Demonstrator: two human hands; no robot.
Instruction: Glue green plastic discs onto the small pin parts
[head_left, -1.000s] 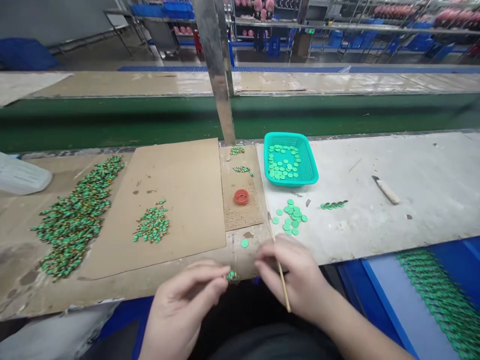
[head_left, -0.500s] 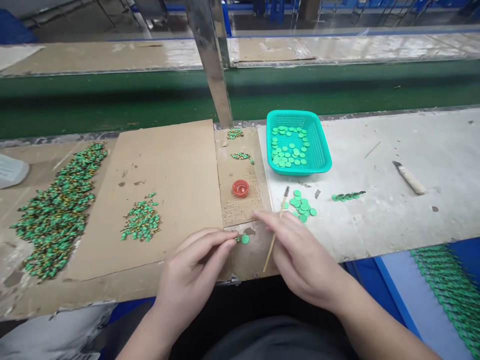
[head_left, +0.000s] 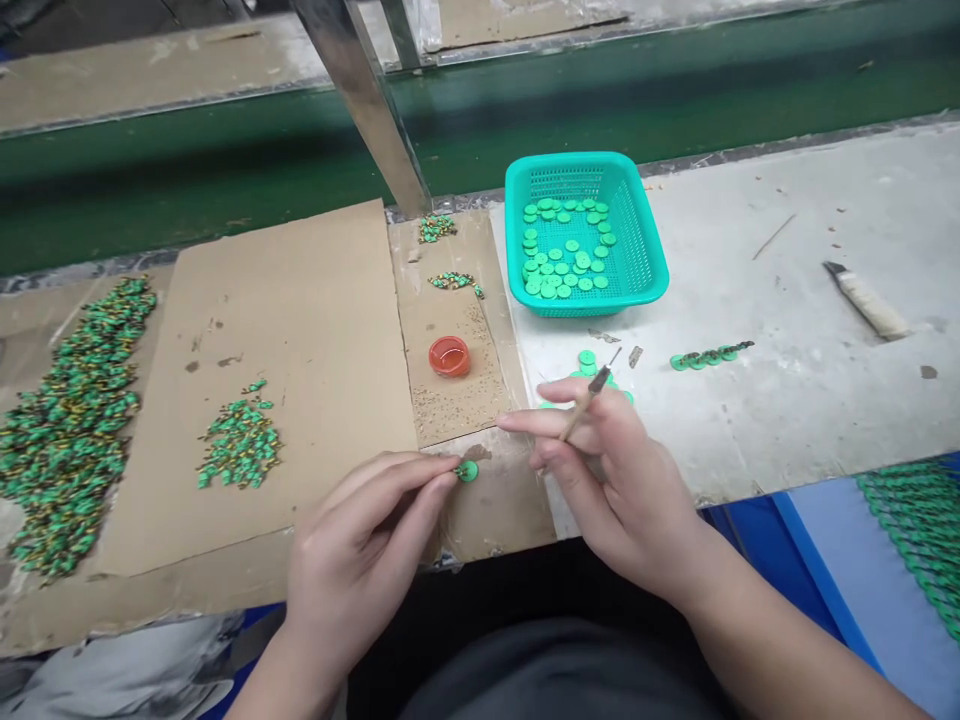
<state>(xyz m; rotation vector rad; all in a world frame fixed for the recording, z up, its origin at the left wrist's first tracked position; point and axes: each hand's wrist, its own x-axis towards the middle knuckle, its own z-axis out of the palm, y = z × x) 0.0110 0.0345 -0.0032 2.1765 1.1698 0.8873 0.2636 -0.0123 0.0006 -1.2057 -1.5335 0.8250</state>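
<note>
A long factory table (head_left: 787, 400) runs along a green conveyor belt (head_left: 225, 190), its left half covered with cardboard sheets (head_left: 300, 330) that seem laid down to shield the surface and catch drips. Far left lies a wide heap of finished green-and-gold pieces (head_left: 67, 420), spread thin, probably so they dry without sticking. Nearer the middle is a smaller pile of the same pieces (head_left: 238, 445), within easy reach.

The left hand (head_left: 360, 550) rests at the table's front edge with thumb and forefinger closed together on a small green disc (head_left: 466, 470), pinning it flat on the cardboard so it stays put. Just beyond, on a speckled cardboard strip, stands an orange cap (head_left: 449, 355) with liquid in it, apparently paint or glue, close enough for dipping.

The right hand (head_left: 622, 480) is closed around a thin wooden stick (head_left: 585, 405), held like a pen with its dark tip pointing up and away, clear of the disc. Behind it lie loose green discs (head_left: 587, 358), near a teal basket (head_left: 645, 250) holding more. Further right sit a short row of discs (head_left: 709, 355) and a knife (head_left: 866, 300), well apart from the hands.
</note>
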